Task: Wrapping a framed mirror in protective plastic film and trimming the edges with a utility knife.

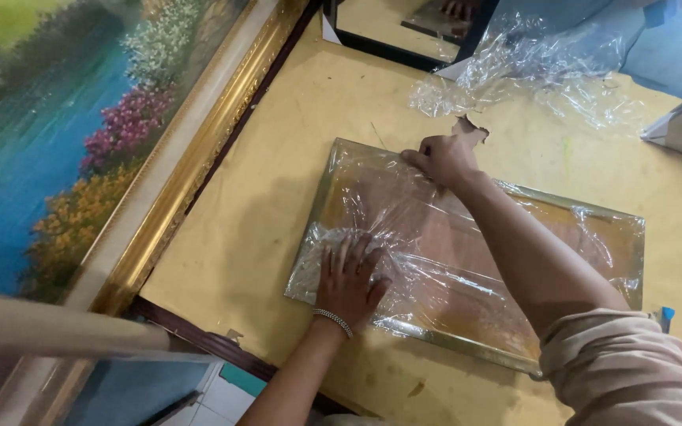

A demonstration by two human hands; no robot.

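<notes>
From the head camera, a flat rectangular frame [467, 260] wrapped in clear plastic film [428, 272] lies on the yellow desk [278, 158], beside a large gilt-framed landscape painting [65, 134]. The left hand [349, 276] lies open and flat, pressing the film near the frame's near-left corner, while the right hand [445, 158] is closed, pinching film at the far edge. The film looks thin, slippery and easily torn, the frame stiff and probably fragile, best held by its edges.
</notes>
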